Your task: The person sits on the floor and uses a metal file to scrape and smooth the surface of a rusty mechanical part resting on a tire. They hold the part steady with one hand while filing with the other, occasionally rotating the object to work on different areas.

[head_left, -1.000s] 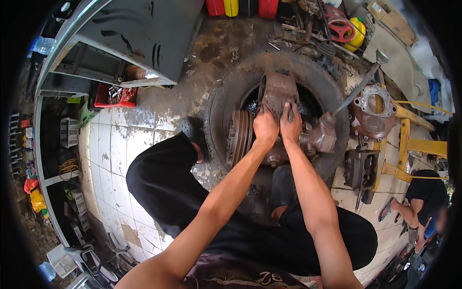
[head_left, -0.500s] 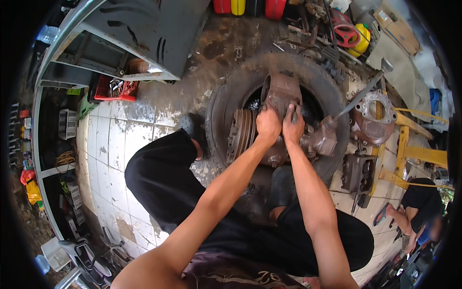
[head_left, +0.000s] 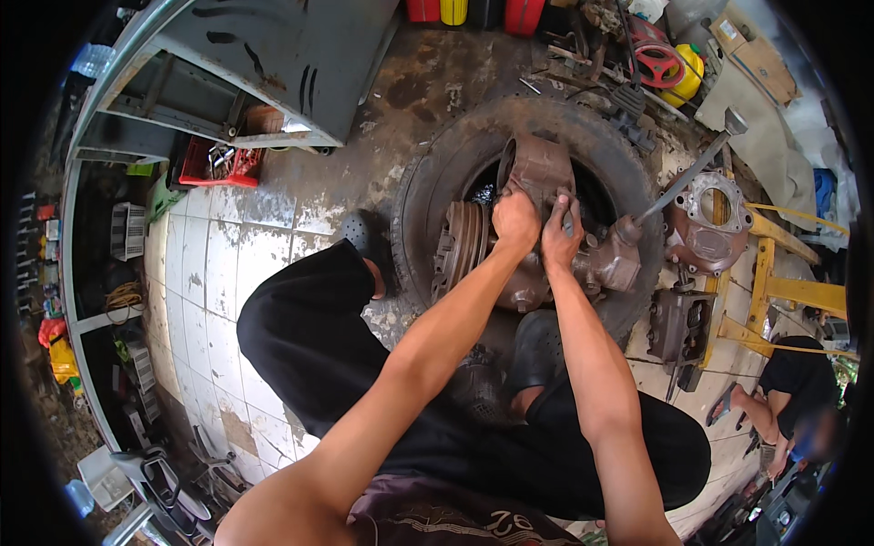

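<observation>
Brown cast-metal gear housing, one, resting on a worn tire. Left hand: curled narrow against the housing; whether anything is pinched, cannot tell. Right hand: just beside, fingers bent at the housing, grip likewise unclear.

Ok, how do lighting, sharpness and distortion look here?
Head view: white floor tiles at left look bright, the opening of the dark rubber tyre dim; head view: bulky brown metal housing fairly clear; head view: grey metal cabinet bows near the rim.
</observation>
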The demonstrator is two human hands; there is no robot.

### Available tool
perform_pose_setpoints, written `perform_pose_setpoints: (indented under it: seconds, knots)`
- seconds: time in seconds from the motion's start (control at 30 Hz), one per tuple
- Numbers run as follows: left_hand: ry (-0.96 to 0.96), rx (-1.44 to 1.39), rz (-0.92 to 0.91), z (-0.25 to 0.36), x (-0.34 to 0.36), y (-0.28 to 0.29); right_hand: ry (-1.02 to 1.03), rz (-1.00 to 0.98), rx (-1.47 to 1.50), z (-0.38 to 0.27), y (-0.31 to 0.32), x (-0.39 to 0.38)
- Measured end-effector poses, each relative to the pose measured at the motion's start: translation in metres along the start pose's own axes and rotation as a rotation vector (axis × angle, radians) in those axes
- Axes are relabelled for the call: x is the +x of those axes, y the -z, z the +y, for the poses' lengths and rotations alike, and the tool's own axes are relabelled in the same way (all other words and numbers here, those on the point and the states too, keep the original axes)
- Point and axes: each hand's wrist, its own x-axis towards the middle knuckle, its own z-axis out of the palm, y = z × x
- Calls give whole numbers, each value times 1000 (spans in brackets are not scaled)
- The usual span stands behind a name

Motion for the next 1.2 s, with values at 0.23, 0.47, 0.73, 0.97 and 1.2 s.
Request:
perform_pose_setpoints:
  seconds: [0.23, 0.47, 0.73, 0.97, 1.2]
  knots:
    - [142, 12, -214, 21, -10, 30, 20, 17, -10, 0, 0, 0]
    - [108, -104, 26, 13, -6, 15, 18, 13, 36, -5, 0, 0]
    - [-2, -20, 89, 7, -21, 6, -27, -25, -23, -6, 3, 1]
    - [63, -45, 69, 15, -22, 9, -38, -43, -11, -3, 6, 0]
    - [188, -89, -115, 23, -7, 22, -30, -19, -11, -4, 3, 4]
